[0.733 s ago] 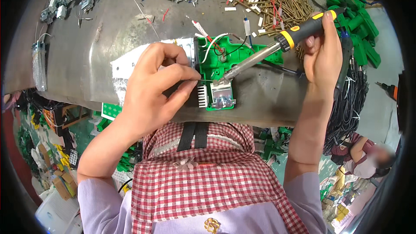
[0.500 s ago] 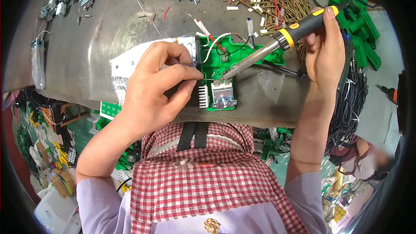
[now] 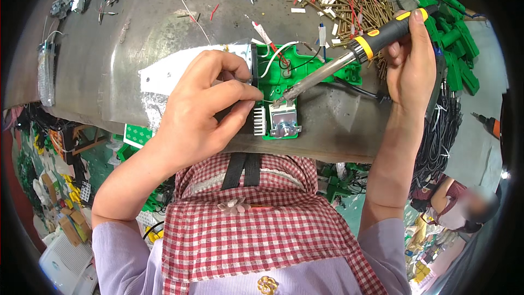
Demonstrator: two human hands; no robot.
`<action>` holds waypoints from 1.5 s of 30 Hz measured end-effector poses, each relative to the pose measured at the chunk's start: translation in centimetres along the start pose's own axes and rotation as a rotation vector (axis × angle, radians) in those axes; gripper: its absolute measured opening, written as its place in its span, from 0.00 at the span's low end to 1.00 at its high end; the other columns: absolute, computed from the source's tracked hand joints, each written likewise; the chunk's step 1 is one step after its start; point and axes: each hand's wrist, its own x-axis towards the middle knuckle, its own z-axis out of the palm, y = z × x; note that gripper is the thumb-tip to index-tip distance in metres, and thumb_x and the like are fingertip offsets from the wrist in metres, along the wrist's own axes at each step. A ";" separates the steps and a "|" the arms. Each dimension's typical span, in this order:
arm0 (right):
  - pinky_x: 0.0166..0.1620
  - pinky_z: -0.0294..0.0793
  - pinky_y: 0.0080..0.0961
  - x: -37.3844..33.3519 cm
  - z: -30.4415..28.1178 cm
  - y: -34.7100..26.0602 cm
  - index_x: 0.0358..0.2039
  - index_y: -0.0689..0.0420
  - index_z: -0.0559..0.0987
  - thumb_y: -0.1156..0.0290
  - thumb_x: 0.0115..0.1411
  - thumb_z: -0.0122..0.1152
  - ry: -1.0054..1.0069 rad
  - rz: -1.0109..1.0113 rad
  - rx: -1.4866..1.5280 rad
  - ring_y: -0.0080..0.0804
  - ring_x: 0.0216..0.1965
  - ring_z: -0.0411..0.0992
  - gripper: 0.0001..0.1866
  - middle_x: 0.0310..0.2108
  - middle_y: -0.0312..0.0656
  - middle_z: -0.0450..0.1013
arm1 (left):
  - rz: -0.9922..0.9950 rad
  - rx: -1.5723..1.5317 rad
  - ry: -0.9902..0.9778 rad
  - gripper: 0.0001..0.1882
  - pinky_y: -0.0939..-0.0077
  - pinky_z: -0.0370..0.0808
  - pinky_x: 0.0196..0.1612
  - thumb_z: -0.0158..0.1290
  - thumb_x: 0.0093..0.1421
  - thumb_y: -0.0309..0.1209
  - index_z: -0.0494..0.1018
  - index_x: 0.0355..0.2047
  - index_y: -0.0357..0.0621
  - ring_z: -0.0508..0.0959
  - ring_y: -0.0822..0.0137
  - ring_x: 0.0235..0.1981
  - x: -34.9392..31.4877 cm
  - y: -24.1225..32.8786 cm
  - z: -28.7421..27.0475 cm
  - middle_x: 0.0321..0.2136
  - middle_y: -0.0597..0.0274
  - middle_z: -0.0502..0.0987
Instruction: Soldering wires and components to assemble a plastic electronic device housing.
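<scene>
Soldering iron and thin wire meeting over an open green housing

The green housing (image 3: pixel 267 83) lies open near the front edge of the grey workbench (image 3: pixel 82 76), between the two hands. The right hand (image 3: pixel 410 74) is wrapped around the black-and-yellow handle of the soldering iron (image 3: pixel 357 50), whose metal barrel slants down to the left. Its tip rests at, or just above, the pale upper edge of a silvery component (image 3: pixel 284 122) seated in the housing's lower part; actual contact cannot be told. The left hand (image 3: pixel 207 106) pinches a thin wire (image 3: pixel 267 101) between thumb and index finger, its end near the tip. A white-finned part (image 3: pixel 259 122) stands just left of the component. A black cable (image 3: pixel 355 88) leaves the housing at right. Behind lie brass-coloured rods (image 3: pixel 377 13); green plastic parts (image 3: pixel 457 43) are heaped at upper right.
</scene>
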 end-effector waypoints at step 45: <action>0.20 0.51 0.13 -0.3 -0.3 0.1 0.35 0.61 0.74 0.59 0.66 0.50 -0.020 -0.026 -0.008 0.15 0.19 0.57 0.16 0.19 0.32 0.63 | -0.063 -0.031 0.020 0.09 0.83 0.63 0.22 0.61 0.50 0.21 0.78 0.33 0.43 0.67 0.79 0.18 1.8 0.5 1.4 0.23 0.67 0.75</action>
